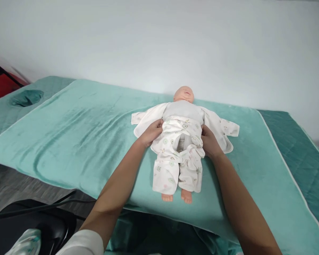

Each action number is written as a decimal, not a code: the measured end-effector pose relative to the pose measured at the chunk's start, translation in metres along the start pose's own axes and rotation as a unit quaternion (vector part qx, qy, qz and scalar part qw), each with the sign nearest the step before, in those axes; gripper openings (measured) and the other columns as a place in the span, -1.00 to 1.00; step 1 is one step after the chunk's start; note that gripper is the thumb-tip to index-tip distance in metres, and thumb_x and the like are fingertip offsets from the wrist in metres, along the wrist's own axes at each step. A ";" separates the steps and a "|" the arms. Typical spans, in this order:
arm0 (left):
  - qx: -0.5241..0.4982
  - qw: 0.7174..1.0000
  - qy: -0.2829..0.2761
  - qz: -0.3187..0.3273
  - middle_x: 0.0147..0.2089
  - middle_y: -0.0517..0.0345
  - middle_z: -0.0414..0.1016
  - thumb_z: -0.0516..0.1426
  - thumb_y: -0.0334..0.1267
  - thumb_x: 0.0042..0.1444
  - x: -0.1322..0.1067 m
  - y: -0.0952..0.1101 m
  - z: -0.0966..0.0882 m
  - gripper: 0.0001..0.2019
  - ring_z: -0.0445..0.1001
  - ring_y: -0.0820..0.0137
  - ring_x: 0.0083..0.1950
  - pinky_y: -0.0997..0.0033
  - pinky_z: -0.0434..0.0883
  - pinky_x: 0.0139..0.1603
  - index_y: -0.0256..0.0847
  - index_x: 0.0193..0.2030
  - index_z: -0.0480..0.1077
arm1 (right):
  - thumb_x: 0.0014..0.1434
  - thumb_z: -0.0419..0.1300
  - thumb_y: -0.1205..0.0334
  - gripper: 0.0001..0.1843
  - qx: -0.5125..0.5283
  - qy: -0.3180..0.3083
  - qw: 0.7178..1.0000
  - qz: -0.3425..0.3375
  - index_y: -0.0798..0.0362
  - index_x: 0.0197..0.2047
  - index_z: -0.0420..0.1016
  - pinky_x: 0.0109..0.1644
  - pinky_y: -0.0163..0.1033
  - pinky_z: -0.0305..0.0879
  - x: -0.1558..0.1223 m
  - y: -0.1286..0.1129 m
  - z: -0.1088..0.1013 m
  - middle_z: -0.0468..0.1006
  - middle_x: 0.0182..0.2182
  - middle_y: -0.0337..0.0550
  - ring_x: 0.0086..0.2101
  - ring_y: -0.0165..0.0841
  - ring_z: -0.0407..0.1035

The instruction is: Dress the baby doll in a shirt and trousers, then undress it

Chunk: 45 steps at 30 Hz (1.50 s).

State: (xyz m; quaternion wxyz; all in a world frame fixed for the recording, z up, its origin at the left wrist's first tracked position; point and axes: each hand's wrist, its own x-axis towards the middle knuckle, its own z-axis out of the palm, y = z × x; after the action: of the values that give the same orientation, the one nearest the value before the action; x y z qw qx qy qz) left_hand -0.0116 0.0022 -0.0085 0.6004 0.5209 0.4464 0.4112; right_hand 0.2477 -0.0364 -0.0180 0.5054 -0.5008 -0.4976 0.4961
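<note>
A baby doll [184, 94] lies on its back on the bed, its head toward the wall and its bare feet toward me. White printed baby pants [167, 156] cover its legs up to the waist. An open white baby shirt [152, 115] spreads out under its torso, sleeves to both sides. My left hand [153, 132] is closed on the pants' waist at the doll's left-hand side in view. On the opposite side my right hand [209, 141] grips the waist too, its fingertips partly hidden behind the cloth.
A green sheet [69, 124] with some wrinkles covers the bed, which stands against a white wall [159, 42]. The bed has a face hole [26, 98] at far left. A black chair [42, 223] and a cable [42, 206] are at the lower left.
</note>
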 end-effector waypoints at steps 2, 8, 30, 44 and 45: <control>0.004 1.000 0.007 0.005 -0.37 0.29 0.36 0.31 -0.18 -0.08 -0.001 0.002 0.002 -0.72 0.31 0.48 -0.35 0.50 0.22 -0.34 -0.19 -0.29 0.34 | -0.04 0.42 0.06 -0.64 0.003 -0.016 1.000 -0.002 -0.04 -0.34 0.32 -0.32 -0.25 0.28 0.000 0.000 -0.004 0.46 -0.42 -0.30 -0.37 -0.35 0.31; 0.003 1.000 -0.012 0.005 -0.35 0.29 0.36 0.29 -0.17 -0.05 0.000 -0.001 0.000 -0.70 0.31 0.46 -0.35 0.48 0.24 -0.31 -0.17 -0.22 0.32 | 0.02 0.42 0.04 -0.70 -0.037 -0.109 0.993 0.001 0.01 -0.29 0.48 -0.06 -0.16 0.37 -0.005 -0.013 -0.021 0.59 -0.28 -0.23 -0.20 -0.27 0.43; 0.072 0.996 -0.049 -0.026 -0.24 0.14 0.52 0.27 -0.10 0.01 -0.003 0.001 -0.004 -0.68 0.42 0.35 -0.25 0.36 0.36 -0.19 -0.22 -0.14 0.44 | 0.13 0.32 0.05 -0.77 -0.194 -0.224 0.954 -0.041 -0.04 -0.46 0.67 0.12 -0.06 0.34 0.001 -0.026 -0.029 0.60 -0.26 -0.17 -0.13 -0.17 0.48; 0.222 0.974 -0.006 -0.040 -0.17 0.10 0.61 0.24 -0.07 -0.01 -0.008 0.009 -0.008 -0.65 0.50 0.22 -0.14 0.31 0.38 -0.13 -0.21 -0.13 0.56 | 0.15 0.29 0.03 -0.74 -0.206 -0.214 0.955 -0.015 0.01 -0.39 0.70 0.06 -0.18 0.32 -0.002 -0.029 -0.028 0.61 -0.07 -0.19 -0.08 -0.16 0.47; 0.219 0.975 -0.014 -0.032 -0.17 0.10 0.62 0.22 -0.07 0.02 -0.008 0.008 -0.007 -0.67 0.50 0.20 -0.13 0.29 0.39 -0.11 -0.21 -0.15 0.57 | 0.15 0.28 0.04 -0.74 -0.208 -0.206 0.956 -0.012 0.02 -0.41 0.69 0.05 -0.19 0.32 -0.002 -0.028 -0.028 0.61 -0.08 -0.20 -0.09 -0.17 0.47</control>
State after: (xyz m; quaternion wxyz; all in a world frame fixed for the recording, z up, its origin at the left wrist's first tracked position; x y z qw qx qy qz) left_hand -0.0209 -0.0028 0.0003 0.4908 0.6309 0.5333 0.2767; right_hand 0.2755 -0.0391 0.0101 0.2827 -0.4759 -0.6892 0.4675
